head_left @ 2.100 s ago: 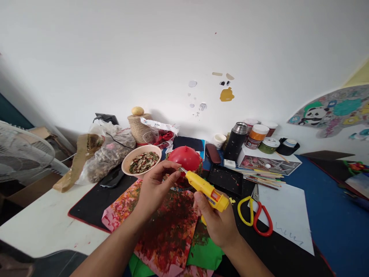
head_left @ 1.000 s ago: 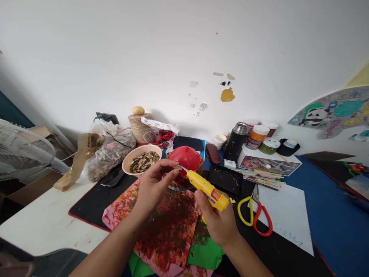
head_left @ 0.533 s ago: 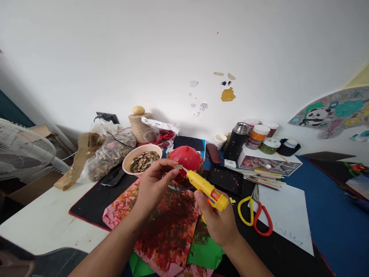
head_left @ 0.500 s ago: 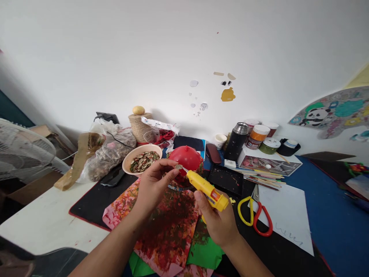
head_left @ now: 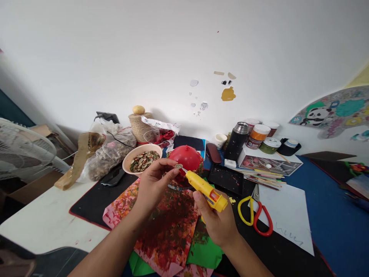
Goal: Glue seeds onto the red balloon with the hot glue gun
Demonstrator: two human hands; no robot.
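Between the thumb and fingertips of my left hand (head_left: 157,182) is a small flat greenish piece (head_left: 179,166), its kind too small to tell. My right hand (head_left: 216,219) is wrapped round a yellow hot glue gun (head_left: 201,186), whose nozzle points up and left, with its tip at or very near the piece. Just behind the hands sits a red balloon (head_left: 186,156), its lower part ringed by small mottled pieces and partly hidden. Left of it, a pale bowl (head_left: 126,164) holds many similar flat pieces. Paint-stained paper (head_left: 161,238) lies beneath my hands.
Scissors (head_left: 261,219) with yellow and red handles lie to the right, near a black tray (head_left: 226,179), several brushes (head_left: 265,176) and white paper (head_left: 300,215). Farther back stand a black flask (head_left: 236,142) and paint jars (head_left: 259,134). A twine spool (head_left: 140,129) and a stuffed plastic bag (head_left: 108,154) stand left.
The glue gun has shifted slightly left, bringing its nozzle closer to the piece. My left hand stays almost still, holding the same piece.
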